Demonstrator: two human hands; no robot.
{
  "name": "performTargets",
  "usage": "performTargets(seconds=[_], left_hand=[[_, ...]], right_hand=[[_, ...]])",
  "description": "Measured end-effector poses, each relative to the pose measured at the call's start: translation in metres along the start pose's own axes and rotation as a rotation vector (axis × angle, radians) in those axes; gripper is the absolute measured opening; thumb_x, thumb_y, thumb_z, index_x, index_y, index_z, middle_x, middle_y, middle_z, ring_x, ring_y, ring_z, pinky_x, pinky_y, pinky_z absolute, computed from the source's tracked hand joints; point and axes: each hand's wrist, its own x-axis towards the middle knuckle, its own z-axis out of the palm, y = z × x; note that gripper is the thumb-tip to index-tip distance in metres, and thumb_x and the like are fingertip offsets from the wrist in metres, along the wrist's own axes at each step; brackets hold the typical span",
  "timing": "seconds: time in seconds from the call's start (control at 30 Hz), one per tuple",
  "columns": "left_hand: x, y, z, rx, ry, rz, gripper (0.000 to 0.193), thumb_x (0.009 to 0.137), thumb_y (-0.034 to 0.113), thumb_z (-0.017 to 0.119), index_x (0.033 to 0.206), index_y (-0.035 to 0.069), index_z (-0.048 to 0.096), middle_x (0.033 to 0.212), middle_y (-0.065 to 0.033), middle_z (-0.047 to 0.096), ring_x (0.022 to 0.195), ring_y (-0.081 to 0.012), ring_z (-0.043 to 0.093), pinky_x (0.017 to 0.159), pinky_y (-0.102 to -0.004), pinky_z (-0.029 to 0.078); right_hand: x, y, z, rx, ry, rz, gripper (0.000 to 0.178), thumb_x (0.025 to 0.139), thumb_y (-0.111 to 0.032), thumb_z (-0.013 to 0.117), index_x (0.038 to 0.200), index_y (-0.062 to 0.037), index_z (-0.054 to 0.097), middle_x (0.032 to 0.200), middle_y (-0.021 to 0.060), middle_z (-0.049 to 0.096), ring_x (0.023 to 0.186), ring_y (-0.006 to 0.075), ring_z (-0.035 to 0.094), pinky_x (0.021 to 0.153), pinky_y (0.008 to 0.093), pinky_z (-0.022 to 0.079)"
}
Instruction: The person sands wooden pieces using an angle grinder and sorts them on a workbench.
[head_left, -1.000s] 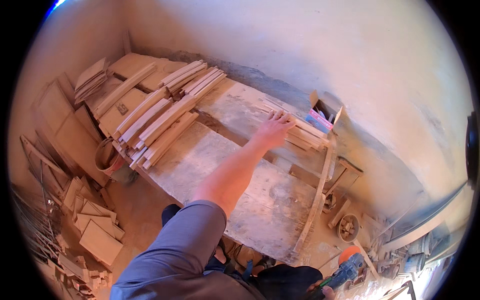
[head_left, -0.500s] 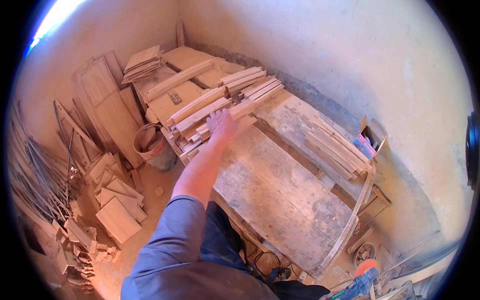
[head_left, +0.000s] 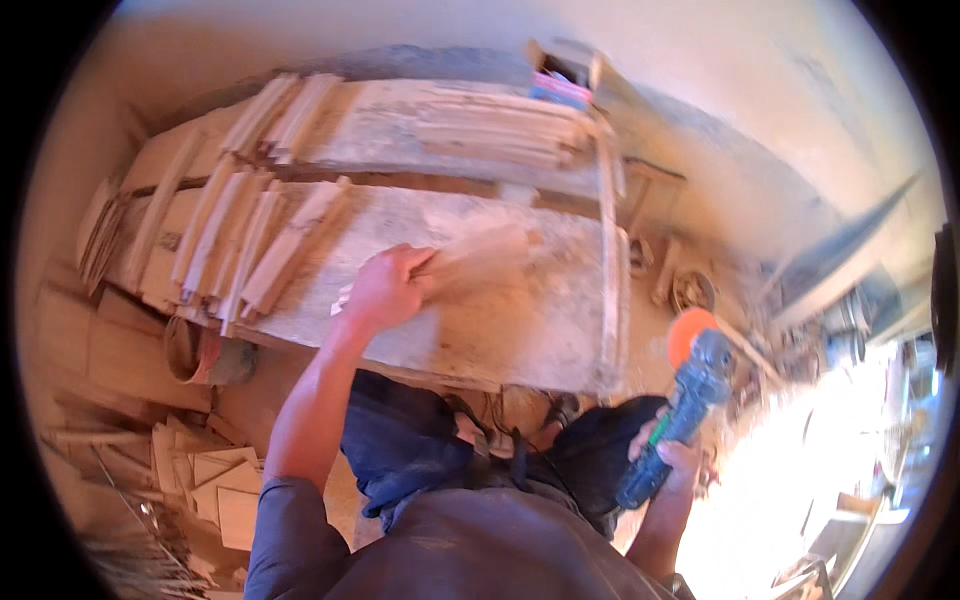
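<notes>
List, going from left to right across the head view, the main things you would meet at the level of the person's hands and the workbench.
Wooden offcuts on the floor → stacked wooden strips → left hand → blurred wooden piece it grips → upright edge rail of the bench → grey power tool with orange disc in the right hand.

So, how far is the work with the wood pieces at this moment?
One wooden piece lies on the dusty workbench, gripped by the left hand. The right hand holds the blue power tool low beside the bench, apart from the wood, so working on this piece has not begun. A row of wooden strips waits at the bench's left end.
</notes>
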Motion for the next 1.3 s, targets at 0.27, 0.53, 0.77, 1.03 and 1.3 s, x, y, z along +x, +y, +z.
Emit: performTargets(seconds=[0.27,0.53,0.77,1.03,1.3], left_hand=[[-0.035,0.090,0.093,0.151,0.265,0.530,0.058,0.076,0.009,0.084,0.130,0.000,0.065,0.123,-0.0170,0.067,0.118,-0.0391,0.062,0.101,-0.0475,0.048],[-0.026,0.105,0.097,0.065,-0.050,0.367,0.058,0.075,0.002,0.083,0.130,-0.003,0.066,0.128,-0.0188,0.066,0.122,-0.0407,0.060,0.106,-0.0494,0.048],[-0.013,0.106,0.094,0.113,-0.053,0.462,0.059,0.075,-0.004,0.079,0.132,-0.004,0.065,0.130,-0.0185,0.065,0.123,-0.0404,0.060,0.104,-0.0466,0.049],[-0.006,0.104,0.089,0.023,-0.119,0.419,0.057,0.077,-0.004,0.079,0.132,-0.005,0.066,0.130,-0.0179,0.065,0.123,-0.0404,0.059,0.105,-0.0453,0.049],[-0.004,0.102,0.088,-0.028,-0.130,0.406,0.056,0.075,-0.002,0.082,0.129,-0.004,0.067,0.128,-0.0171,0.066,0.120,-0.0392,0.059,0.104,-0.0452,0.050]], right_hand=[[-0.024,0.005,-0.001,0.003,0.054,0.026,0.070,0.068,-0.015,0.082,0.127,0.0064,0.051,0.084,0.0225,0.070,0.065,0.0338,0.071,0.062,0.0421,0.061],[-0.002,-0.002,0.012,-0.042,0.031,0.089,0.064,0.067,-0.019,0.081,0.119,0.0060,0.056,0.081,0.0188,0.070,0.068,0.0287,0.071,0.065,0.0388,0.059],[0.020,0.005,0.008,-0.110,-0.055,0.146,0.054,0.071,-0.015,0.084,0.116,0.0016,0.060,0.084,0.0126,0.073,0.070,0.0210,0.072,0.070,0.0348,0.059],[0.052,0.019,0.011,-0.152,-0.147,0.153,0.042,0.071,-0.016,0.084,0.106,0.0016,0.068,0.083,0.0105,0.074,0.070,0.0194,0.072,0.069,0.0340,0.059],[0.054,0.023,-0.008,-0.142,-0.179,0.175,0.044,0.070,-0.016,0.085,0.107,0.0018,0.068,0.085,0.0121,0.074,0.071,0.0215,0.072,0.070,0.0349,0.060]])
